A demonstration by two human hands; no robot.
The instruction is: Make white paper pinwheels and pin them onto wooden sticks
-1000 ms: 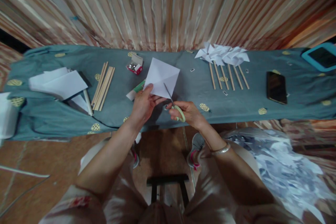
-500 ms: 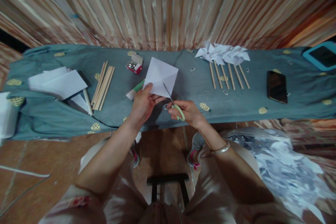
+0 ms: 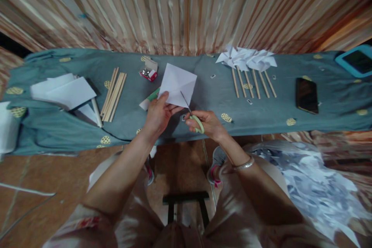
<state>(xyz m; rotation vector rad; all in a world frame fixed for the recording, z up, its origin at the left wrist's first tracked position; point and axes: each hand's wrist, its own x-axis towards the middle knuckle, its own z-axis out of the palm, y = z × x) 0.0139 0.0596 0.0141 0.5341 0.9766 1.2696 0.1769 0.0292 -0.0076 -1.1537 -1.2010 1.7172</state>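
A white paper square with faint creases is held above the cloth, its lower left edge between the thumb and fingers of my left hand. My right hand is closed on light-green-handled scissors. Their blades lie at the square's lower corner and point up and left toward its middle. Behind the paper, partly covered, is a green and white box. Just beyond it stands an open red and white box with small metal pieces.
Wooden sticks and stacked white paper lie at the left. To the right are several paper pinwheels on sticks, a phone and a blue-framed device. Paper scraps fill a plastic bag at the lower right.
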